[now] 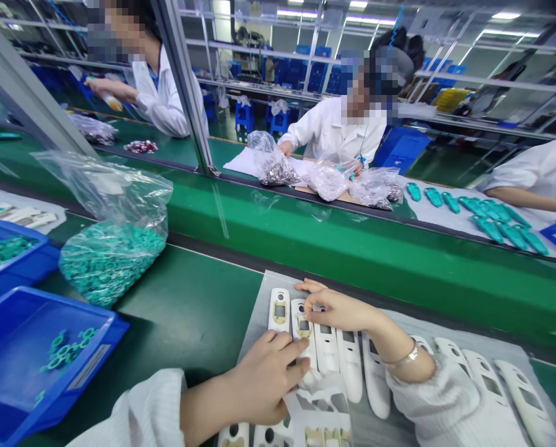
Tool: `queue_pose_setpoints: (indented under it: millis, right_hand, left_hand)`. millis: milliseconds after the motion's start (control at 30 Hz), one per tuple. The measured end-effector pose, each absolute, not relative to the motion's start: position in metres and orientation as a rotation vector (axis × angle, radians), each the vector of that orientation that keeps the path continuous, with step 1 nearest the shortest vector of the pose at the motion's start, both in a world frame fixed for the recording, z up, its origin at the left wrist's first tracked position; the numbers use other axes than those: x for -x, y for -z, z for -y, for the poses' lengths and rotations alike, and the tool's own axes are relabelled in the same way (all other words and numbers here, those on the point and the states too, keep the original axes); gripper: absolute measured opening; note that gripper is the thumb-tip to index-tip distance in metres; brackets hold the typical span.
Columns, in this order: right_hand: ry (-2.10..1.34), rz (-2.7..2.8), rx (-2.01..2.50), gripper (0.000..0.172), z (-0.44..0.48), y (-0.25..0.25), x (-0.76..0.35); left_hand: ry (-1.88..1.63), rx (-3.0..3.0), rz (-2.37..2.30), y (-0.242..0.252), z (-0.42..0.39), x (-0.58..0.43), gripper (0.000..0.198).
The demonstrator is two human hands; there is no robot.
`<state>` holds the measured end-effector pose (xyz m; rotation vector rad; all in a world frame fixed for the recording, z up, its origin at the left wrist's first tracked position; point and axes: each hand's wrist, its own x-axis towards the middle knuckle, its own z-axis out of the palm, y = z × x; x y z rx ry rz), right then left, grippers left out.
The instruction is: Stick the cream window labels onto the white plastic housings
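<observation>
Nearest you, a glossy white sheet with yellowish cut-outs (324, 434) lay below your left hand (271, 375); its bent fingers reached over a long, rounded white plastic casing (304, 333), though I couldn't tell whether they gripped it. Your right hand (338, 308) had thumb and forefinger close together at the casing's yellowish window frame; any hold was unclear. Beneath lay a thin, greyish translucent sheet (260, 313). Leftward, a smooth blue plastic tray (17, 347) held thin teal rings (68, 354); beyond it bulged a crinkled clear bag of teal pieces (112, 257). Past a flat green strip (278, 230), a white-coated co-worker (338, 130) sat.
</observation>
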<state>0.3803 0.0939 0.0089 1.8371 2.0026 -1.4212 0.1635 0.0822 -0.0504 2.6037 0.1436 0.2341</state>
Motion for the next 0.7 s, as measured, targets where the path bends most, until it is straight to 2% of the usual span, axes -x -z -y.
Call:
queue_pose_setpoints:
  millis: [700]
  right_hand:
    - [1.368, -2.035, -1.894, 0.013, -0.0901, -0.0038, -0.3778]
  left_hand:
    - [-0.169, -2.578, -0.194, 0.0484, -0.0817, -0.1647, 0.047]
